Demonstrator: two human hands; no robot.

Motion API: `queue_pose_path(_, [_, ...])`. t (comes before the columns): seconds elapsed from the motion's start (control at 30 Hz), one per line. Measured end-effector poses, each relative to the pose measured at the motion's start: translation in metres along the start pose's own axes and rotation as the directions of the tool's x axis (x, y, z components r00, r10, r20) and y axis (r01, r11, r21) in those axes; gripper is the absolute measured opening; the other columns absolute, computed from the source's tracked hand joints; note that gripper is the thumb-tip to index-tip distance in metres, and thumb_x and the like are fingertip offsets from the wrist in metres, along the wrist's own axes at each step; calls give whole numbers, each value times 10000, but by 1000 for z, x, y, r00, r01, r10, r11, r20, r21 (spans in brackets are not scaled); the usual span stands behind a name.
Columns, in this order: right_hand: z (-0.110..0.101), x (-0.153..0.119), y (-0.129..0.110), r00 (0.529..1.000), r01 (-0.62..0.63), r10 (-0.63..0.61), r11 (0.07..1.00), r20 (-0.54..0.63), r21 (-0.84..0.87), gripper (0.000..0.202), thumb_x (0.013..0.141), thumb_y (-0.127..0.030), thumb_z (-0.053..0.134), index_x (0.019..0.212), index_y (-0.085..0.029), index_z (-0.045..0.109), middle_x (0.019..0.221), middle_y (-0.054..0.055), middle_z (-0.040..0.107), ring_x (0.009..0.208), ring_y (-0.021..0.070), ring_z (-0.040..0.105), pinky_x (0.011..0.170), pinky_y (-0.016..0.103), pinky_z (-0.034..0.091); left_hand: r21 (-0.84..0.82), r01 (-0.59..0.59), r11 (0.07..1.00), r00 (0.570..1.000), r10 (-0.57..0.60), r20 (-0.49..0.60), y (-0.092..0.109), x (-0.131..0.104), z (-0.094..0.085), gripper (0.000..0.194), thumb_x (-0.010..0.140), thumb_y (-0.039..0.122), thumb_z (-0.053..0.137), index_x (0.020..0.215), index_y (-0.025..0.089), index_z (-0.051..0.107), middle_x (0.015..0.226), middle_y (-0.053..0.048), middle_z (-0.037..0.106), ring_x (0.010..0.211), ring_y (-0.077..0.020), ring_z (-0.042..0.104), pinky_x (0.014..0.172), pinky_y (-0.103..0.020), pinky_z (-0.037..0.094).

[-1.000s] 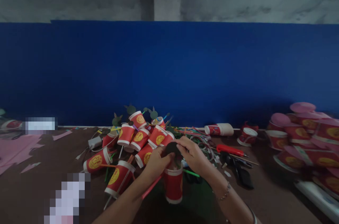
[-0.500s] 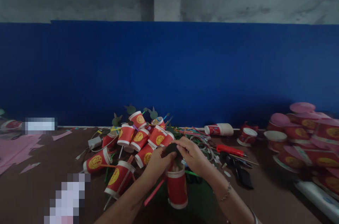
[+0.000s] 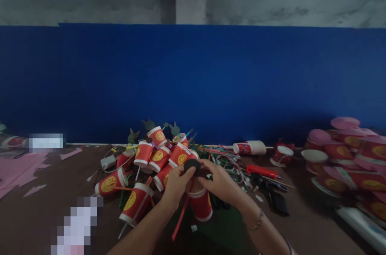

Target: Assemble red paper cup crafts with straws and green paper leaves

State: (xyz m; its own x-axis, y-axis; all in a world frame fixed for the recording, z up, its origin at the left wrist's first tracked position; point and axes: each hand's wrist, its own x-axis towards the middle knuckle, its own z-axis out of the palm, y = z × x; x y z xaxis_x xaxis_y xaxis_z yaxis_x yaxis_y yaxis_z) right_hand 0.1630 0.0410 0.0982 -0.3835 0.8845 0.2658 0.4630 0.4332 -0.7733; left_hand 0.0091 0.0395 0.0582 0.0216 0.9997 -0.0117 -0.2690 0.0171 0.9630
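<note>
Pink paper scraps (image 3: 18, 168) lie flat and ragged-edged at nine o'clock on the brown table (image 3: 45, 214), well apart from the work. Toward eleven o'clock a heap of red paper cups (image 3: 153, 154), glossy with gold round emblems and white rims, lies tumbled on its sides with thin sticks and dark leaf shapes poking out. At the centre the left hand (image 3: 176, 184) and right hand (image 3: 221, 182) are brought close together, fingertips pinched on a dark round disc (image 3: 192, 164) held just above the mouth of a red cup (image 3: 199, 204), which tilts slightly and has a red straw (image 3: 180, 219) slanting down beside it toward six o'clock; whether either palm also braces the cup I cannot tell. The disc looks thin and floppy, so seating it well would likely mean keeping the cup steady and the disc level with its rim. At two o'clock a red-handled tool (image 3: 261, 171) lies among loose coloured strips, and at three o'clock more red cups with pink lids (image 3: 343, 146) are stacked.
</note>
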Motion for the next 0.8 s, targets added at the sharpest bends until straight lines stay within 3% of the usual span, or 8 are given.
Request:
queue_pose_path(0.2, [-1, 2, 3, 998, -58, 58, 998, -9, -25, 404, 677, -86, 543, 1069, -165, 601, 779, 7, 673, 720, 169, 625, 658, 256, 461, -76, 67, 995, 995, -62, 78, 1, 0, 3, 425, 510, 367, 829, 825, 108, 708, 771, -71, 720, 728, -212, 644, 693, -298, 480])
queue_pose_path(0.63, [-1, 0, -3, 998, -26, 23, 998, 54, 51, 313, 658, -74, 523, 935, -168, 633, 792, 7, 689, 749, 172, 636, 676, 246, 474, -33, 40, 999, 999, -40, 20, -4, 0, 2, 430, 492, 417, 829, 758, 104, 704, 693, -61, 697, 669, -204, 625, 656, -297, 474])
queue_pose_path(0.8, [-1, 0, -1, 998, -38, 33, 997, 62, 70, 298, 639, -61, 525, 897, -159, 635, 821, 14, 694, 775, 177, 630, 709, 253, 481, 4, 34, 999, 999, -34, -14, -5, 1, 2, 413, 557, 476, 790, 726, 107, 713, 717, -65, 688, 661, -186, 603, 638, -281, 453])
